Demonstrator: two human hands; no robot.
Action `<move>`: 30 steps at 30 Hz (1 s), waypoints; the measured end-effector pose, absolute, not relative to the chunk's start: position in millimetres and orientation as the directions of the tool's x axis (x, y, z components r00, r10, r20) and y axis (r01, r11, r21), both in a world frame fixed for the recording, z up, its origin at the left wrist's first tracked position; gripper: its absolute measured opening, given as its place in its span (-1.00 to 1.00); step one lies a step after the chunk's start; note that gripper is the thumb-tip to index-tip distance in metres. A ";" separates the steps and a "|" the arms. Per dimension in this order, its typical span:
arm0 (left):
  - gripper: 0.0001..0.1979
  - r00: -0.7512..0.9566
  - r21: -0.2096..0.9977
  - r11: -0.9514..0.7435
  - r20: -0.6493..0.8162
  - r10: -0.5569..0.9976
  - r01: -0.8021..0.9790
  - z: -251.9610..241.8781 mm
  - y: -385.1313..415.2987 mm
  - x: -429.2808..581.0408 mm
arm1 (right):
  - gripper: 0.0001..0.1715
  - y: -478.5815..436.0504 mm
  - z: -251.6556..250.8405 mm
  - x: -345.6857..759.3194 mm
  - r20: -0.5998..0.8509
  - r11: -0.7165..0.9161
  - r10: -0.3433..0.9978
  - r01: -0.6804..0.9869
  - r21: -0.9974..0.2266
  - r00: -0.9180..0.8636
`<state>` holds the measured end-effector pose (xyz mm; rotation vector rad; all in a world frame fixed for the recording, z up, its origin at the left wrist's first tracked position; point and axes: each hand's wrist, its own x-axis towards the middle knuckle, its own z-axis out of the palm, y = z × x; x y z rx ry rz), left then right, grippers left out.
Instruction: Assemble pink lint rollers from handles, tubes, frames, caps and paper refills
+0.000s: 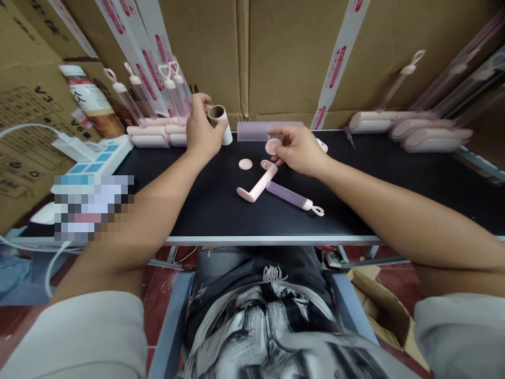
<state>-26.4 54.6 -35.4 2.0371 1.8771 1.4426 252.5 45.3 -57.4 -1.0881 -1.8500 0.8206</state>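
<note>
My left hand (203, 131) is closed round a white paper roll with a cardboard core (220, 120) at the back of the black work surface (355, 179). My right hand (298, 150) pinches a small pink round cap (271, 146) above the surface. Just in front of it lie a second pink cap (245, 164), a pink L-shaped roller handle (257, 187) and a purple tube with a loop end (292, 197).
Finished pink lint rollers (158, 134) stand and lie at the back left; more rollers (418, 134) lie at the back right. Purple blocks (260, 130) sit at the back middle. A bottle (92, 102) and a power strip (98, 158) are at left. Cardboard boxes wall the back.
</note>
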 end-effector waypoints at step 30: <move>-0.58 0.473 0.029 -0.472 -0.068 0.879 0.881 -23.7 22.6 17.4 | -0.53 18.4 -12.2 285.6 0.081 0.542 0.820 0.724 -0.426 -0.567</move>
